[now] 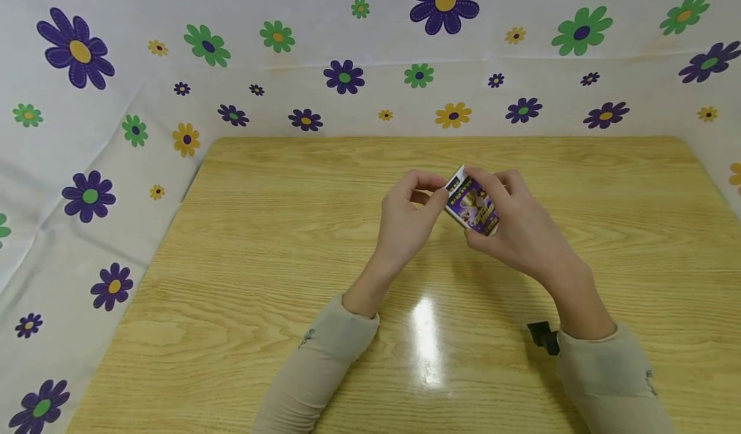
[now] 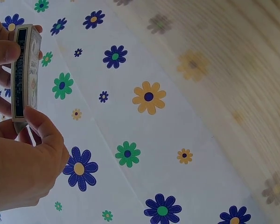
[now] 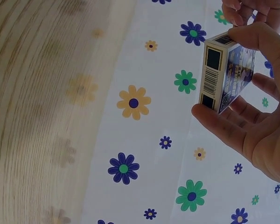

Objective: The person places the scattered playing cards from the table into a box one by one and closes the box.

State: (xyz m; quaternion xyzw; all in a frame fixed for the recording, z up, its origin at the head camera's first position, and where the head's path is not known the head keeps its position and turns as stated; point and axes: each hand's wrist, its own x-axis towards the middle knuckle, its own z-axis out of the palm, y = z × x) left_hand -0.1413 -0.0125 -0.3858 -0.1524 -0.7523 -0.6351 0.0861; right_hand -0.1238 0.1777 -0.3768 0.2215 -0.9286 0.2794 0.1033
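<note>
A small purple card box with a gold trophy printed on its front is held above the table, tilted. My right hand grips it by its edges, thumb on one side and fingers on the other. At its upper left end, my left hand pinches a flap with thumb and forefinger. The left wrist view shows the box's narrow dark side and the left hand at its lower end. A barcode end of the box faces the right wrist camera. What lies inside the box is hidden.
Under the hands is a wood-grain table, with a bright reflection in front of them. A white flowered cloth hangs behind the table and along its sides. A black strap-like piece sticks out by the right sleeve.
</note>
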